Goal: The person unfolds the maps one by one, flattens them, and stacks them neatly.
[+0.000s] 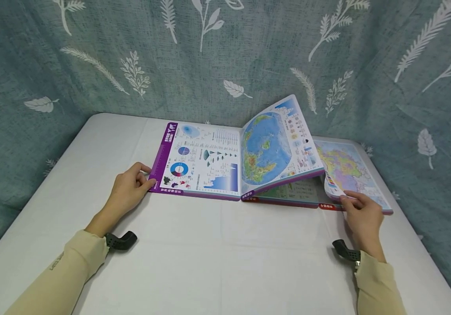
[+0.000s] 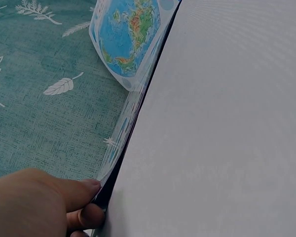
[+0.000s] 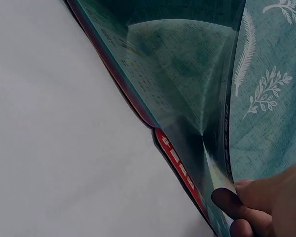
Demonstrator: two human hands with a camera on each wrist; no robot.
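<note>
A glossy folding map lies spread across the far part of the table, with a purple-edged chart panel on its left. Its middle panel, a blue world map, stands tilted up from the fold. My left hand pinches the near left corner, thumb on top and fingers beneath, as the left wrist view shows. At the other end, my right hand pinches the edge of a bent panel between thumb and fingers. Beneath it lies a panel with a coloured country map, partly covered.
The white table reaches up to a green-blue curtain with white leaf prints, close behind the map. A black wrist mount sits at the left cuff, and another black mount at the right cuff.
</note>
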